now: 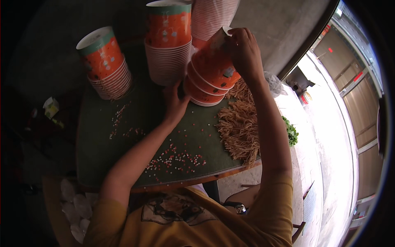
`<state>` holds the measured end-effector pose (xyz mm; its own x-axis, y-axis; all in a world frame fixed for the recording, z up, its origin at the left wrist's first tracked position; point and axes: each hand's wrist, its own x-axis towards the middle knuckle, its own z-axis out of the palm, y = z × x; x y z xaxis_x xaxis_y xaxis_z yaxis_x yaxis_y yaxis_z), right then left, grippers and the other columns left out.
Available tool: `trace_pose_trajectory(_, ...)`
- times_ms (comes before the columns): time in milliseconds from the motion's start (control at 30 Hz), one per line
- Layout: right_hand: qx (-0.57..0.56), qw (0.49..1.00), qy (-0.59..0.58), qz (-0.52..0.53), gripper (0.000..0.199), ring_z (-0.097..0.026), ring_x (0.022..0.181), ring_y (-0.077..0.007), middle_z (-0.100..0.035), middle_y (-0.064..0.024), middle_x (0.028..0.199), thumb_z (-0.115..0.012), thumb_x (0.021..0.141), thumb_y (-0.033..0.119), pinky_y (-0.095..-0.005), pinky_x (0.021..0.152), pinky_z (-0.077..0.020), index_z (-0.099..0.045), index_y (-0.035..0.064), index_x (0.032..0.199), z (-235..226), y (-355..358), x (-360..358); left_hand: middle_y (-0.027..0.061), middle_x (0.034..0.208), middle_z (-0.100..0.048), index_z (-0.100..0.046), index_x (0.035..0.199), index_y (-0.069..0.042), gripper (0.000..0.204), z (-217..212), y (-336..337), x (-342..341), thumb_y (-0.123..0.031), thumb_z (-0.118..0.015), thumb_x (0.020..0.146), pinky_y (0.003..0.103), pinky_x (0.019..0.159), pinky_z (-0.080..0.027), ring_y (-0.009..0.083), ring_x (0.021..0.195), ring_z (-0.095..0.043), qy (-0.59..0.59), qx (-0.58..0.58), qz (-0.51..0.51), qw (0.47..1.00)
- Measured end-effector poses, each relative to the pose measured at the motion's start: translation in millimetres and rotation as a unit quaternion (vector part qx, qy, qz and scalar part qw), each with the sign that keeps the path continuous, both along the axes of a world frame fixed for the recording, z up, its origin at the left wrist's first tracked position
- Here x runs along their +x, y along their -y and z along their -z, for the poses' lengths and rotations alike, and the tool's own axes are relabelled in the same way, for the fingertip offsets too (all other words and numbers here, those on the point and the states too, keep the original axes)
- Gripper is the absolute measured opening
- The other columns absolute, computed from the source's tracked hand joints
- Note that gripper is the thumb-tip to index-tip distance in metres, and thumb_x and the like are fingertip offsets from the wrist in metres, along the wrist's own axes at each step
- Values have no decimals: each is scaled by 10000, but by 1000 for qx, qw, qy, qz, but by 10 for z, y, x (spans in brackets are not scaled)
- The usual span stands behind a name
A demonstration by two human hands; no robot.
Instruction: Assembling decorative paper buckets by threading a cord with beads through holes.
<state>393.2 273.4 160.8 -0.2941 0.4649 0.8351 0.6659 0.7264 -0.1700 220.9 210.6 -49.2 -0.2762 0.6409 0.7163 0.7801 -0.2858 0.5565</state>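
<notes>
A short stack of orange paper tubs (pixel 212 70) with pale rims tilts to the right over the dark green table (pixel 123 160). My right hand (pixel 245 51) reaches over its top and pinches the edge of the uppermost tub. Low on its left side, my left hand (pixel 177 103) grips the stack; some of its fingers are hidden behind it. Just behind stands a tall stack of tubs (pixel 168 31), orange and green at the top. Another such stack (pixel 105 55) leans at the table's left.
A taller stack of pale pinkish tubs (pixel 214 14) stands at the back. Tan stringy bundles (pixel 238 131) lie at the right, near green leaves (pixel 291 131). Small red and white bits (pixel 177 161) are scattered near the front edge. Clear plastic (pixel 275 84) lies at the far right.
</notes>
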Motion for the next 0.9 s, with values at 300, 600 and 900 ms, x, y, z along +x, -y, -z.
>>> trace_pose_trajectory(300,95,994,-52,-18,170,-631,913,-258,-642,-96,1041,-640,869,109,-344,813,-492,-624,45,1026,-491,300,175,-55,1006,-616,-631,1121,-136,321,-819,-18,242,-329,-661,866,266,840,-358,62,932,-498,497,-102,275,817)
trace_pose_trajectory(600,36,872,-483,-75,262,-642,930,-180,-644,-88,1004,-488,1008,228,-333,790,-553,-603,12,1102,-495,980,1237,10,990,-592,-587,1025,-105,154,-907,-293,-33,-136,-625,880,278,821,-490,121,908,-554,655,-156,370,640)
trace_pose_trajectory(900,-373,671,-616,-179,396,-619,1061,-221,-624,-124,1181,-372,1042,287,-387,941,-496,-516,-16,1253,882,1043,1623,87,981,-623,-553,1037,-76,223,-1216,-490,-370,-123,-554,820,375,776,-528,223,890,-617,614,-286,269,684)
